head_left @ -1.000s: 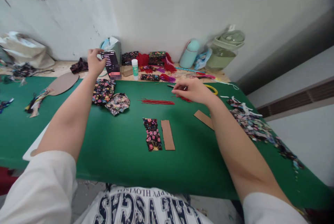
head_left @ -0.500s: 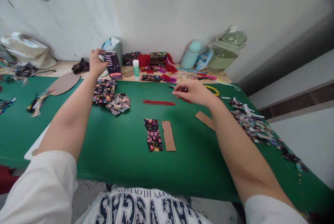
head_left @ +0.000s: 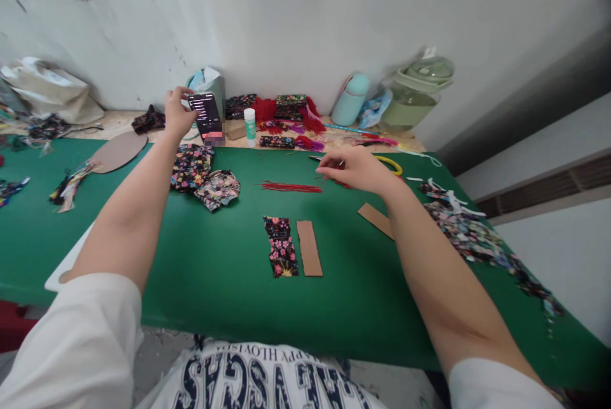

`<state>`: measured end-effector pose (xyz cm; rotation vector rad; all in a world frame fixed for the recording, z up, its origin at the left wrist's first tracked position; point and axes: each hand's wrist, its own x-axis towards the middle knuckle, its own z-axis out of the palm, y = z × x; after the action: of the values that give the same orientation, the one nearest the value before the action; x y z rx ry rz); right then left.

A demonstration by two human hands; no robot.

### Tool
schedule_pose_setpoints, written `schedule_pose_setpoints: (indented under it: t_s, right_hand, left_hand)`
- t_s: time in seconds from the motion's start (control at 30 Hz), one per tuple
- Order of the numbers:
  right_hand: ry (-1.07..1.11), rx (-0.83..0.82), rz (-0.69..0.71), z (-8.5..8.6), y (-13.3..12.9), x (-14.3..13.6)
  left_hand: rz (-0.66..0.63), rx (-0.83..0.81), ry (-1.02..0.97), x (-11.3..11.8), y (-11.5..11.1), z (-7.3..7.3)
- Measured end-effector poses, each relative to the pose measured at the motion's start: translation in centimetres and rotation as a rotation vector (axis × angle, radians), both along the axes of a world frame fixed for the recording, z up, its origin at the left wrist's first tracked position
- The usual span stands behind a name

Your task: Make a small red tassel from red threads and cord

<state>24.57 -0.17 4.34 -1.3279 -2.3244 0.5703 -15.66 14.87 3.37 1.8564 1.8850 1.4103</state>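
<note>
At the back left, my left hand (head_left: 179, 114) grips the side of an upright phone (head_left: 207, 115) with its dark screen toward me. My right hand (head_left: 351, 166) hovers low over the green table, its fingers curled together; what they hold, if anything, is hidden. Beneath and behind it lie scissors with a yellow handle (head_left: 392, 165), partly covered by the hand. A bundle of red threads (head_left: 292, 187) lies just left of the fingertips. Nearer me, a floral fabric strip (head_left: 281, 250) lies beside a brown cardboard strip (head_left: 310, 249).
Floral cloth pieces (head_left: 191, 167) lie below the phone. A glue stick (head_left: 250, 128) stands at the back, with a blue bottle (head_left: 351, 100) and a green jug (head_left: 415, 91) further right. Fabric scraps (head_left: 458, 224) spread along the right edge; another cardboard strip (head_left: 375, 220) is by my right forearm.
</note>
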Motion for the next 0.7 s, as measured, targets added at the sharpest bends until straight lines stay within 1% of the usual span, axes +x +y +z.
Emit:
schedule_pose_setpoints:
  t_s: [0.27,0.47,0.7]
  right_hand:
    - [-0.032,0.012,-0.003,0.1,-0.1,-0.1]
    - [-0.032,0.011,0.003,0.1,-0.1,0.0]
    - [-0.051,0.025,0.017,-0.1,0.0,0.0]
  left_hand:
    - [0.008,0.016,0.025,0.0,-0.1,0.2]
    - [-0.001,0.005,0.033,-0.4,0.3,0.1]
    - [-0.041,0.104,-0.044,-1.0,1.5,-0.6]
